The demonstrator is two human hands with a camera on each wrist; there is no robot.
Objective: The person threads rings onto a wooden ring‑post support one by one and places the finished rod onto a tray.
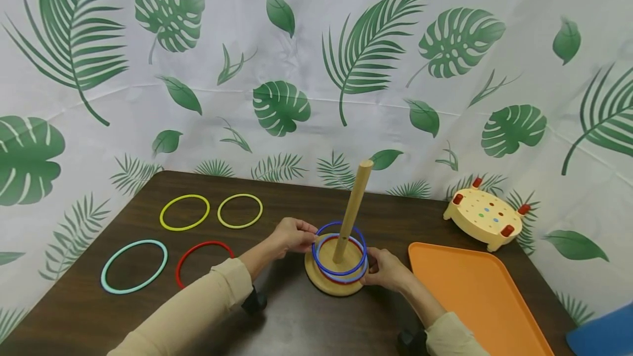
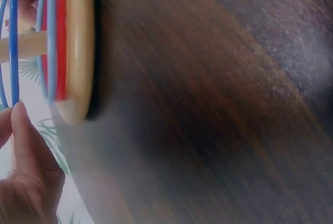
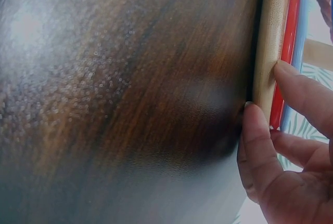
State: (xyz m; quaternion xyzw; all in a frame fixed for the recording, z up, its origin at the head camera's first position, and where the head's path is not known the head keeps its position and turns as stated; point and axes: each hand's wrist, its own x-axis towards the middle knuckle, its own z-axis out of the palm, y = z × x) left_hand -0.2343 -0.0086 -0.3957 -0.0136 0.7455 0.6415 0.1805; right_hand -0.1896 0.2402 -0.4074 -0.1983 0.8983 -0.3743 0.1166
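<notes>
My left hand [image 1: 292, 235] pinches a dark blue ring [image 2: 14, 42] between thumb and fingertip. This ring encircles the wooden post [image 1: 353, 207] and is held raised above the rings below it. A light blue ring [image 2: 51, 47] lies over a red ring [image 2: 61, 37] on the round wooden base [image 2: 78, 52], both around the post. My right hand [image 1: 390, 271] grips the base's right edge, its thumb at the upper rim close to the red ring and a finger against the lower edge. The post leans slightly to the right in the head view.
On the table's left lie a yellow ring [image 1: 180, 229], a pale yellow ring [image 1: 262, 209], a turquoise ring [image 1: 103, 279] and a red ring [image 1: 179, 262], partly behind my left sleeve. To the right are an orange tray [image 1: 465, 290] and a cream, red-pegged pegboard-like piece [image 1: 484, 216].
</notes>
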